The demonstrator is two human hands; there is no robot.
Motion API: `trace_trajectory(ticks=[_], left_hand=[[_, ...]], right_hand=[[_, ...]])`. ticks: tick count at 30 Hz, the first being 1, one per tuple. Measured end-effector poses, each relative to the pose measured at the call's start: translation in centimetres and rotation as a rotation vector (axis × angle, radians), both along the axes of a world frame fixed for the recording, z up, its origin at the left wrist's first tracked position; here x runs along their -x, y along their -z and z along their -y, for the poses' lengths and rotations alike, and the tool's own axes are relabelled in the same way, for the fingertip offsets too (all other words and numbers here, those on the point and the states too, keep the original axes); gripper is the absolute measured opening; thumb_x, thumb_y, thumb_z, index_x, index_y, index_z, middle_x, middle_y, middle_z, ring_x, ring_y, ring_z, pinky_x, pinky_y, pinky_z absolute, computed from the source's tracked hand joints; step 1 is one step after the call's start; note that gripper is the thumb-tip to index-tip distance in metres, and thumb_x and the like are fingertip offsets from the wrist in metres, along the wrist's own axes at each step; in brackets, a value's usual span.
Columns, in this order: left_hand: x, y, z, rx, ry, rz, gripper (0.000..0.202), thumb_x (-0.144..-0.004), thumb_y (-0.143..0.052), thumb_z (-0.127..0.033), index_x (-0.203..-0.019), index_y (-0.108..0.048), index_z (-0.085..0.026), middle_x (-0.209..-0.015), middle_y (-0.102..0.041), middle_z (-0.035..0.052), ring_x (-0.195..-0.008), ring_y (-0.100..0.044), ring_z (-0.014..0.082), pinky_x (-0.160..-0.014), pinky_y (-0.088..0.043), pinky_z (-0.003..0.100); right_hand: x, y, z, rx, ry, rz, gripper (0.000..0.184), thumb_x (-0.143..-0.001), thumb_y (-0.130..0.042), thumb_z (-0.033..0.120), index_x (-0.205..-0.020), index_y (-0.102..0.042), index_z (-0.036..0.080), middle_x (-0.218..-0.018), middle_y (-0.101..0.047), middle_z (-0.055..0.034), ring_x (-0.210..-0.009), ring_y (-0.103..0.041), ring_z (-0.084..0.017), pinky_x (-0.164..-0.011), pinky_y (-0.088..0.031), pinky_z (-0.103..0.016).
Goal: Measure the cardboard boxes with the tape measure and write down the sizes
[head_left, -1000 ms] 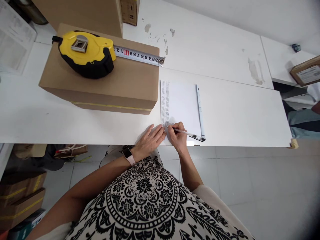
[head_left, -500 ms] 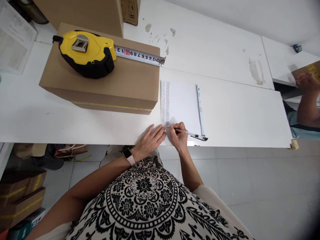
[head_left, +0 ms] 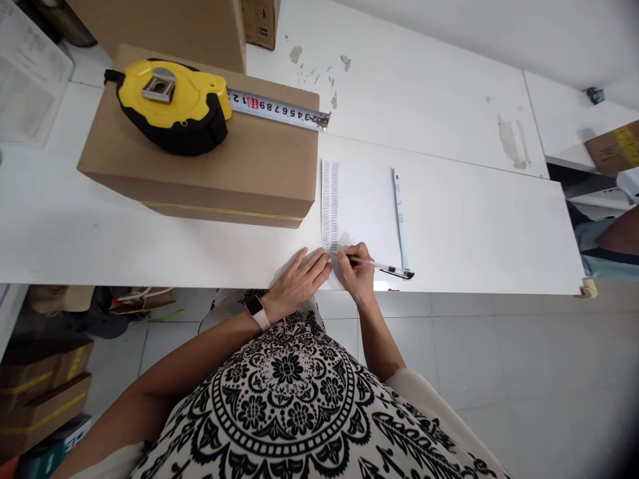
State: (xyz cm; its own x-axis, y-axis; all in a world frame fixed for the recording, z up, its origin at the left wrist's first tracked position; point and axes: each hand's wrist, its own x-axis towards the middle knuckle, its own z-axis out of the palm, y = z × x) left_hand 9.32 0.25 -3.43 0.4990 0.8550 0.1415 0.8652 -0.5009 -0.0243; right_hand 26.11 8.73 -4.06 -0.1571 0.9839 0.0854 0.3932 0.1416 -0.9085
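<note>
Fingers wrapped round a clear pen with a dark grip (head_left: 375, 264), my right hand (head_left: 357, 273) rests at the near edge of a white sheet of paper (head_left: 367, 206). Its tip is at the foot of two columns of small handwriting on the sheet's left side. My left hand (head_left: 302, 281) lies flat, fingers stretched out, its fingertips at the paper's lower left corner. Left of the paper sits a closed cardboard box (head_left: 264, 159). On top of it lies a yellow and black tape measure (head_left: 174, 106), its blade pulled out to the box's right edge.
The white table (head_left: 474, 233) runs far to the right, its surface scuffed at the back. A larger carton (head_left: 164, 26) stands behind the box. At the far right another person's arm (head_left: 619, 236) shows beside a taped carton (head_left: 614, 148). More boxes (head_left: 44, 392) lie on the floor at left.
The pen's back end has shifted very slightly while both my hands stay in place. At the far right, the other person's hand has moved away from the taped carton.
</note>
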Motion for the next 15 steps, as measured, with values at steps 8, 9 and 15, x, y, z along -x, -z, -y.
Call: trace_trajectory(ticks=[8, 9, 15], left_hand=[[0.03, -0.01, 0.03, 0.058, -0.006, 0.028, 0.049, -0.104, -0.046, -0.018, -0.151, -0.05, -0.009, -0.161, -0.049, 0.0167, -0.153, -0.039, 0.0297, -0.129, -0.028, 0.052], [0.02, -0.04, 0.01, 0.07, -0.01, 0.031, 0.049, -0.104, -0.045, -0.018, -0.152, -0.05, -0.01, -0.161, -0.048, 0.016, -0.154, -0.039, 0.029, -0.129, -0.028, 0.051], [0.02, -0.26, -0.07, 0.076, -0.012, 0.038, 0.047, -0.106, -0.042, -0.018, -0.151, -0.05, -0.009, -0.16, -0.05, 0.0161, -0.153, -0.04, 0.0282, -0.127, -0.031, 0.05]], right_hand=[[0.05, 0.0, 0.01, 0.019, 0.01, -0.004, 0.024, -0.087, -0.064, 0.034, -0.076, -0.045, 0.025, -0.06, -0.052, 0.0067, -0.054, -0.044, -0.011, -0.053, -0.039, -0.027], [0.06, 0.01, 0.0, 0.024, 0.01, -0.009, 0.024, -0.087, -0.065, 0.034, -0.076, -0.045, 0.025, -0.06, -0.052, 0.0066, -0.054, -0.044, -0.012, -0.054, -0.039, -0.027], [-0.07, 0.33, -0.01, 0.023, 0.048, -0.011, 0.022, -0.087, -0.065, 0.032, -0.076, -0.047, 0.025, -0.062, -0.054, 0.0061, -0.056, -0.047, -0.012, -0.055, -0.04, -0.028]])
